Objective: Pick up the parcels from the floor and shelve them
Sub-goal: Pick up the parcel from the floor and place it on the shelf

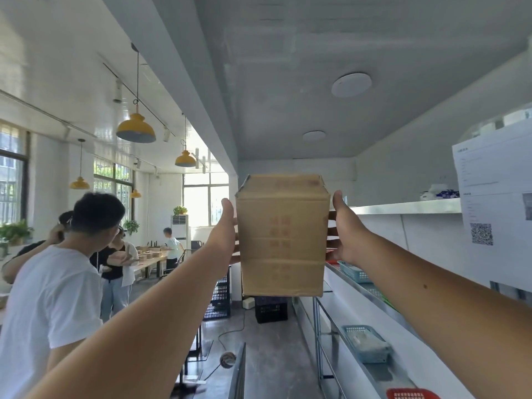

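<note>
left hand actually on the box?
Touching. The head view shows the left hand lying against the left side of the box, thumb up along its edge, with no gap between them.

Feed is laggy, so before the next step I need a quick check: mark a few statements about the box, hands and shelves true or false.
1. The left hand and right hand hold the cardboard box by opposite sides. True.
2. The box rests on the top shelf. False: it is held in the air, to the left of that shelf.
3. A blue basket sits on a lower shelf. True.
4. The black crate stands on the top shelf. False: it is on the floor, beyond the box.
</note>
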The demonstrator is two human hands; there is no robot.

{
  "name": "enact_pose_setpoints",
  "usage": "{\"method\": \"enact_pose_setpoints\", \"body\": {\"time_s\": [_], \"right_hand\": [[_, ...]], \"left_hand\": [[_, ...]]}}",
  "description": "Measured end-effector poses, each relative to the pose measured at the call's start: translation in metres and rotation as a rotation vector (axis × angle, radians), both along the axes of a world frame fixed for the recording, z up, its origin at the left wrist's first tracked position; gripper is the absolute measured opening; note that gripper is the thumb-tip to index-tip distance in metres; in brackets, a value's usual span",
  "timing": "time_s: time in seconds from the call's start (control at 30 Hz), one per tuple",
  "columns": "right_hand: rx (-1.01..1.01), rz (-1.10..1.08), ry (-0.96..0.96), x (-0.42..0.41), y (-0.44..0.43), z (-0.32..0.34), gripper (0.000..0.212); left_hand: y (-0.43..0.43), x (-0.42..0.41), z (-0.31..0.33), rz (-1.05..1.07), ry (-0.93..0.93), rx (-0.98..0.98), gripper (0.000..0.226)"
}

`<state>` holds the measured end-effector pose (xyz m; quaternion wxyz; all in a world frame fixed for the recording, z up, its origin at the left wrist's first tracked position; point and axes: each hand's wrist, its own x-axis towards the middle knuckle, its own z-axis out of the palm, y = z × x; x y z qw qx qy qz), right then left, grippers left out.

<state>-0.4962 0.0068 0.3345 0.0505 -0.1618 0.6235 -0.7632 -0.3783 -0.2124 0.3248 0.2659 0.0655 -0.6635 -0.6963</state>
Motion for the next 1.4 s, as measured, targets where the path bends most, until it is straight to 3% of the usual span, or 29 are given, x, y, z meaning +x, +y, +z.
{"method": "enact_pose_setpoints", "body": {"time_s": [0.17,0.43,0.77,1.03,1.4], "right_hand": [[0.017,0.018,0.006,-0.003,0.001,-0.008,0.083],[0.034,-0.016,0.008,0.004,0.004,-0.015,0.078],[0.048,-0.062,-0.007,0.011,0.005,-0.019,0.080],[0.040,-0.042,-0.022,0.018,0.007,-0.020,0.081],[0.104,0.006,0.011,0.030,0.012,-0.023,0.031]], "left_hand": [[-0.002,0.006,-0.006,-0.023,-0.032,0.102,0.087],[-0.007,0.013,-0.011,-0.028,-0.071,0.160,0.111],[-0.009,0.023,-0.015,0.022,-0.092,0.060,0.107],[-0.011,0.024,-0.018,-0.022,-0.022,0.078,0.088],[-0.003,0.028,-0.022,-0.041,0.017,0.086,0.054]]}}
